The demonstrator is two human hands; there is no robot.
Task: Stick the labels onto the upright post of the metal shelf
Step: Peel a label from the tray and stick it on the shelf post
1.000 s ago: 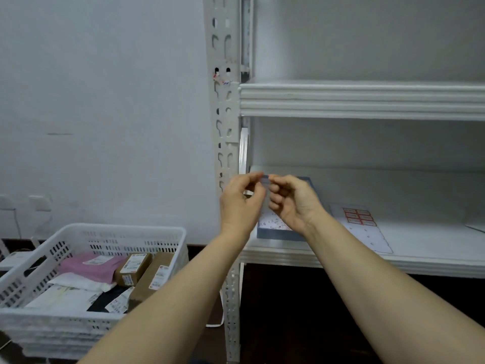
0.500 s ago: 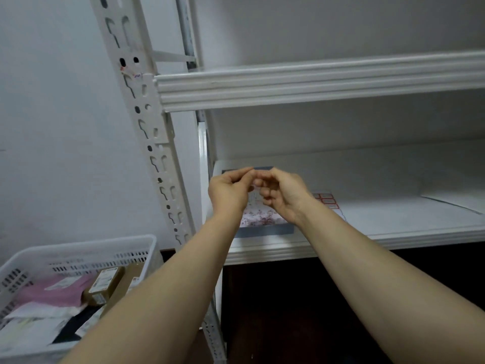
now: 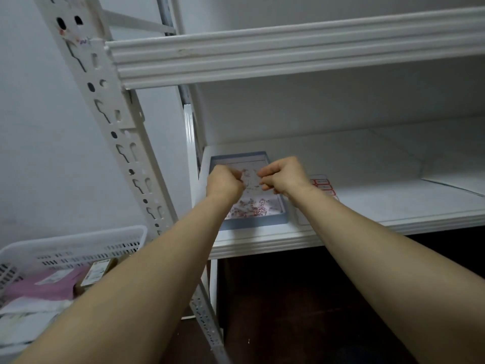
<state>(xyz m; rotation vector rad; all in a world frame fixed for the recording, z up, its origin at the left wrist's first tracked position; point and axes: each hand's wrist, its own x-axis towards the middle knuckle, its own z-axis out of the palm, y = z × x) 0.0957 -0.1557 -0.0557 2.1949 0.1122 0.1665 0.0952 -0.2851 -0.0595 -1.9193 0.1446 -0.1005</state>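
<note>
The person's left hand (image 3: pixel 225 183) and right hand (image 3: pixel 284 177) had drawn a little apart. Half a second before, their fingertips were pressed together, as if working a sticker off its backing. Both hands were clenched, fingers curled in tight. From where I stood I could not tell whether either pinched a peeled label or nothing at all; anything held was too small to see.

Just beyond and beneath the hands lay a shallow blue tray (image 3: pixel 278 219), lined with white paper and strewn with small reddish scraps. Close to the right of the right hand, partly hidden by its wrist, a white sheet of red-bordered labels (image 3: pixel 324 185) lay flat on the white lower shelf board (image 3: pixel 393 200).

The white slotted metal upright post (image 3: pixel 123 143), where the labels belong, stood well to the left of the left hand. A small scrap marked in red (image 3: pixel 84 41) was stuck high on it, beside the white upper shelf beam (image 3: pixel 288 56). Below the left forearm sat a white perforated plastic basket (image 3: pixel 78 245) of parcels.

I judged the parting to mean a label had probably come free, so the carry across to the post would be next.
</note>
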